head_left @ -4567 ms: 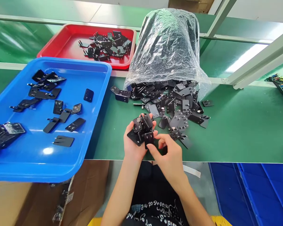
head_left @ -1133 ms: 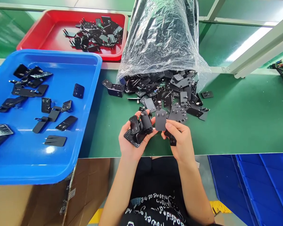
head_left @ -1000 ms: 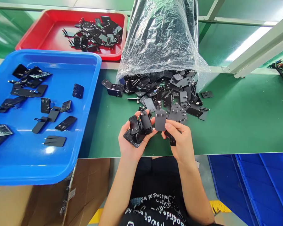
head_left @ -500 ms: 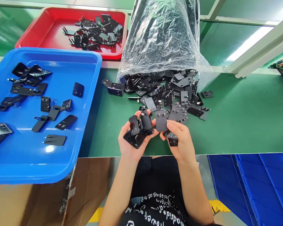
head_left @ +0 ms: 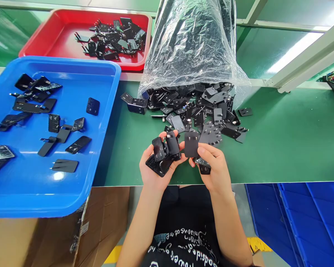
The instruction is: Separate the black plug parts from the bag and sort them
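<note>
Several black plastic plates with metal plug pins [head_left: 159, 149] are bunched in my left hand [head_left: 153, 176], whose fingers curl round them. Between the thumb and fingers of my right hand [head_left: 215, 167] is a flat black plug plate [head_left: 192, 145], its pins at the upper edge. More black pieces [head_left: 205, 168] are tucked in the right palm, partly hidden by the fingers. Both hands are close together above the green table's front edge. Just beyond them lies a heap of similar black plug plates [head_left: 189, 102], spilling from a clear plastic bag [head_left: 195, 44].
On the left stands a blue tray [head_left: 80, 189] with scattered black plug plates. Behind it is a red tray [head_left: 52, 37] holding a pile of them. A pale metal post [head_left: 308, 55] slants at the right. Blue bins [head_left: 303, 218] and a cardboard box [head_left: 108, 218] are below the table.
The plug plate in my right hand has tilted a little and looks darker, and its pins sit slightly lower on it. Both hands have otherwise barely moved.
</note>
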A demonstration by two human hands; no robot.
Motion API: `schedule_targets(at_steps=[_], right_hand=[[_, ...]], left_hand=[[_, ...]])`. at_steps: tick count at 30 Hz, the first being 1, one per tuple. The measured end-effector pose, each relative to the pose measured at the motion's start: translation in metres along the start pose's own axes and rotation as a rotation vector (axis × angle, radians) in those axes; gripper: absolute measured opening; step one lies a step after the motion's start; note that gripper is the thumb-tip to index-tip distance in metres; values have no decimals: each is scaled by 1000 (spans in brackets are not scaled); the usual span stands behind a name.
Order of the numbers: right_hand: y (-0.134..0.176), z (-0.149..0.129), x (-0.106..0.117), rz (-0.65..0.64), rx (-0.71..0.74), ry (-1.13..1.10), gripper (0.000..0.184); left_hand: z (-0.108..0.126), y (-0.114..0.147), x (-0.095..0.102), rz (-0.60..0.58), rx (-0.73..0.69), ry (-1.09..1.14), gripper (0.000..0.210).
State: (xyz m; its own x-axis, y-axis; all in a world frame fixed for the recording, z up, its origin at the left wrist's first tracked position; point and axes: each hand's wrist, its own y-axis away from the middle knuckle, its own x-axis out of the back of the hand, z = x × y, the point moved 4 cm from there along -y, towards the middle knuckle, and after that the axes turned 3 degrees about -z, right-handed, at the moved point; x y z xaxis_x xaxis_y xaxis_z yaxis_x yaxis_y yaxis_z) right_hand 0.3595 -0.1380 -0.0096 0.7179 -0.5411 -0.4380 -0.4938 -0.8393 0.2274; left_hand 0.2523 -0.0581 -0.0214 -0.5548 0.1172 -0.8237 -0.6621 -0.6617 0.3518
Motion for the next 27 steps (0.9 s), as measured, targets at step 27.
schedule_targets(at_steps=[27], right_hand=[[-4, -19, 10, 190, 142, 608, 19]], left_hand=[[-10, -2, -2, -123, 119, -58, 30]])
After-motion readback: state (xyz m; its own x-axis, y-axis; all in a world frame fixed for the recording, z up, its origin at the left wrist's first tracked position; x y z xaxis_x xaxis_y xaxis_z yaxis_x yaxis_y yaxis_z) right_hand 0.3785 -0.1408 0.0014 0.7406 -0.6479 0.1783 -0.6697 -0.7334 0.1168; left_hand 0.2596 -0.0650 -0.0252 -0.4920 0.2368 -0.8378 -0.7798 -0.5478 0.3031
